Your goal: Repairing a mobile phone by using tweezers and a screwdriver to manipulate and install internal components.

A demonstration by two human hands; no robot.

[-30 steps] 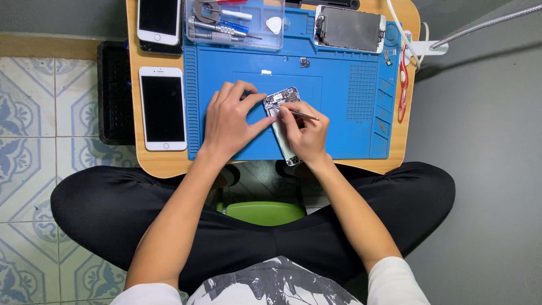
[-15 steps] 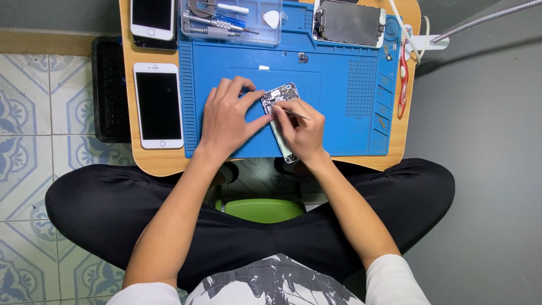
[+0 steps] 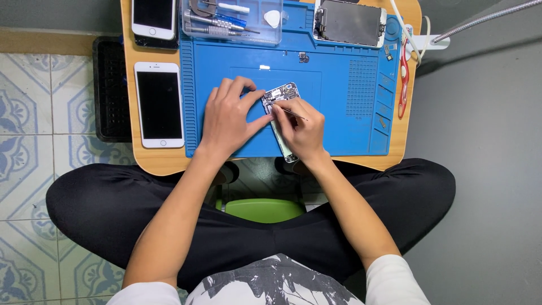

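With its detached screen panel already set aside at the far right of the blue silicone work mat, the opened phone chassis lies mid-mat, steadied by the pinching left hand while the right hand grips thin metal tweezers over its internals, which remain installed.

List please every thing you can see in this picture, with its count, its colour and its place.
Opened phone: one, silver, middle of the mat, under both hands.
Thin tool: one, metal, in the right hand.
Mat: one, blue, on the table.
Table: one, light wood, over the lap.
Whole phones: two, white, left of the mat.
Screen part: one, grey, top right of the mat.
Clear tray: one, with tools, top of the mat.
Red tool: one, right edge of the table.
Black tray: one, on the floor, left.
Left hand: steadies the phone.
Right hand: holds the tool.
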